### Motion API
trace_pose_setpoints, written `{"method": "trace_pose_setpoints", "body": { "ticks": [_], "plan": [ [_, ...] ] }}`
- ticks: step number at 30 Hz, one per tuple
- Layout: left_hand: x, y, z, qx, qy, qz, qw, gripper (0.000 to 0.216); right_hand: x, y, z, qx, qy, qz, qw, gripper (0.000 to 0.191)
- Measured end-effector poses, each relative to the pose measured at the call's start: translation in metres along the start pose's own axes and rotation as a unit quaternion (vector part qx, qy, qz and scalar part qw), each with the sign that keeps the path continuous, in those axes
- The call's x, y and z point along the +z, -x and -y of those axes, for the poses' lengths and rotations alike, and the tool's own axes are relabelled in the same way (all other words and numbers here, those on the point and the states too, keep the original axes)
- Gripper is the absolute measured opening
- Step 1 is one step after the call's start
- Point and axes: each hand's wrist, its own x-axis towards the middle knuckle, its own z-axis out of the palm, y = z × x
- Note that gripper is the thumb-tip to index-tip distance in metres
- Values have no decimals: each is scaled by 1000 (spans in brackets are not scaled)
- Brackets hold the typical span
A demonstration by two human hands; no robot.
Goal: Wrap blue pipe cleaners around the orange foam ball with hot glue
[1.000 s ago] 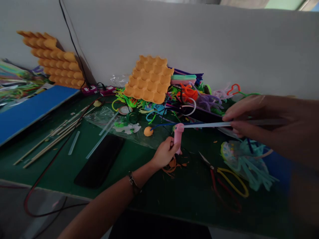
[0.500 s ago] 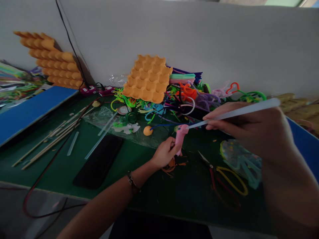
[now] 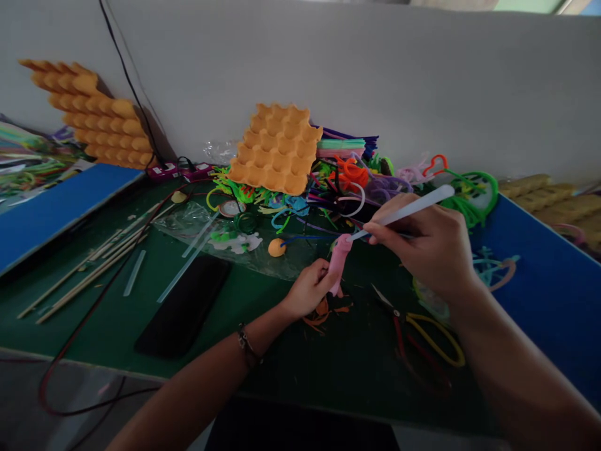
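My left hand (image 3: 307, 289) is closed around a small pink glue gun (image 3: 339, 262), held upright over the green table. My right hand (image 3: 425, 241) pinches a long translucent glue stick (image 3: 413, 207). The stick slants down to the left, its lower end at the top of the glue gun; how deep it sits there I cannot tell. Left of the gun lies an orange ball (image 3: 277, 247) with a blue pipe cleaner (image 3: 305, 237) running from it toward the gun. Below my right hand are scissors (image 3: 417, 319) with yellow and red handles, blades apart.
A black phone-like slab (image 3: 184, 307), loose glue sticks (image 3: 134, 273) and wooden skewers (image 3: 89, 269) lie on the left. An orange egg-crate tray (image 3: 279, 149) leans over piled pipe cleaners (image 3: 352, 175) at the back. A dark cable (image 3: 96, 300) crosses the table's left side.
My right hand has moved left and away from me with the glue stick, closer to the glue gun. The gun has turned slightly in my left hand.
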Motion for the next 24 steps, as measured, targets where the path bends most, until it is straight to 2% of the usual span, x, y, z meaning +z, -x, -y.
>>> {"method": "trace_pose_setpoints", "body": {
  "ticks": [5, 9, 16, 20, 24],
  "plan": [
    [1, 1, 0, -1, 12, 1, 1000, 21, 7, 3, -1, 2, 2, -44, 999, 17],
    [-1, 1, -1, -9, 28, -1, 1000, 26, 11, 6, 0, -23, -7, -67, 997, 16],
    [-2, 0, -3, -8, 36, 1, 999, 26, 11, 11, -9, -26, 17, 21, 999, 4],
    [-1, 0, -2, -5, 35, 2, 999, 27, 9, 11, -10, -39, 28, 23, 999, 4],
    [0, 0, -1, -4, 41, 2, 999, 30, 11, 9, -11, -73, 78, 22, 994, 15]
  ]
}}
